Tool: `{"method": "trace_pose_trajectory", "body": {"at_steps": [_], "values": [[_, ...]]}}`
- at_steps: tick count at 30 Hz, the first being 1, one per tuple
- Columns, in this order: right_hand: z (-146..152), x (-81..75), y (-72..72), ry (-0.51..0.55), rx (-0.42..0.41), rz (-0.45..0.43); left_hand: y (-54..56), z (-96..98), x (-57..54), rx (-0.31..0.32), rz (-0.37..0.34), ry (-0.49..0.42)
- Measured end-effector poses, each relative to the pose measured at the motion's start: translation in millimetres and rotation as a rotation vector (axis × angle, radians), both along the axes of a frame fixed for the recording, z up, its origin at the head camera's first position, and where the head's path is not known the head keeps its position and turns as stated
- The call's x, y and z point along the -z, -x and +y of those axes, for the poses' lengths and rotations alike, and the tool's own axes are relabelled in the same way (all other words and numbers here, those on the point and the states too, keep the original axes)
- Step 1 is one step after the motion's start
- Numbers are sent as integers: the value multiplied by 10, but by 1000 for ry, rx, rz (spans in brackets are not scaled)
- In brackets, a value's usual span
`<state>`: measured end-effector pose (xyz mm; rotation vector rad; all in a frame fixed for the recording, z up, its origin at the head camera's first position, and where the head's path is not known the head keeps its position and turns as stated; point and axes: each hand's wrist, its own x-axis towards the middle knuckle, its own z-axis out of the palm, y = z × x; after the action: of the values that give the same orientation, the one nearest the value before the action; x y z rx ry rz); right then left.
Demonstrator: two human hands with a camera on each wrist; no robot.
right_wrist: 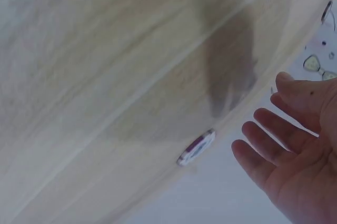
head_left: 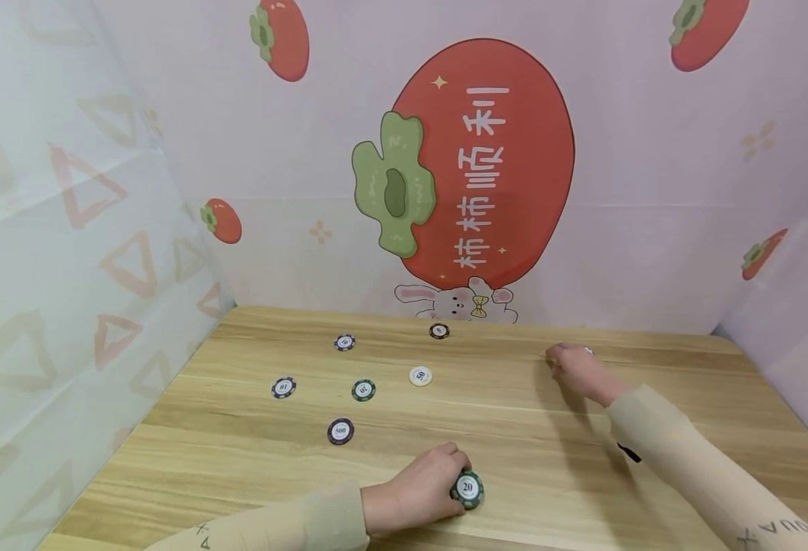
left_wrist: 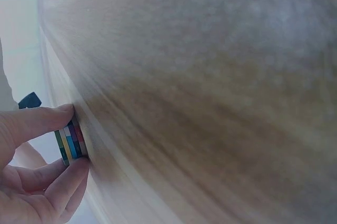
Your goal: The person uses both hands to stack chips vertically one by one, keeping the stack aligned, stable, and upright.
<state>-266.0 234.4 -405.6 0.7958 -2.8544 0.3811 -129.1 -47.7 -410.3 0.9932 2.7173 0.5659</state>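
My left hand (head_left: 426, 486) grips a short stack of poker chips (head_left: 469, 490) at the table's near middle, thumb on one side and fingers on the other. A green chip marked 20 tops the stack. Several coloured edges of the poker chips (left_wrist: 70, 142) show between thumb and fingers in the left wrist view. Toward the back right, my right hand (head_left: 579, 371) hovers over the wood, its fingers loosely extended and holding nothing. Past it lies a single poker chip, mostly hidden in the head view; the right wrist view shows this chip (right_wrist: 196, 147) flat on the table, apart from the fingertips.
Loose chips lie spread over the wooden table (head_left: 239, 459): a purple 500 chip (head_left: 340, 431), a green 20 chip (head_left: 363, 389), a white 50 chip (head_left: 420, 376), two 10 chips (head_left: 283, 387) leftward, and a dark chip (head_left: 439, 330) near the back edge. A printed backdrop (head_left: 617, 138) stands behind.
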Motion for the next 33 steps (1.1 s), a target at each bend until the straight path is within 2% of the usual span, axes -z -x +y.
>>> {"method": "trace_pose_trajectory", "body": {"at_steps": [6,11,17,24,26,30,33], "values": [[107,-28,92,-31,63,-105,-3,-6,-2,5,11,-1],[167,-39,147,-10,104,-183,-6,-5,-8,1,4,2],[204,-41,191,-14,139,-203,-6,-3,-7,-5,-18,-7],[220,-5,229,14,141,-254,-2,0,2,-10,-30,-11],[223,20,239,-9,128,-251,-3,0,3,-11,-37,-15],[227,59,251,-85,83,-185,0,2,2,-9,-35,-15],[232,70,253,-79,79,-139,5,3,-3,-8,-36,-15]]}}
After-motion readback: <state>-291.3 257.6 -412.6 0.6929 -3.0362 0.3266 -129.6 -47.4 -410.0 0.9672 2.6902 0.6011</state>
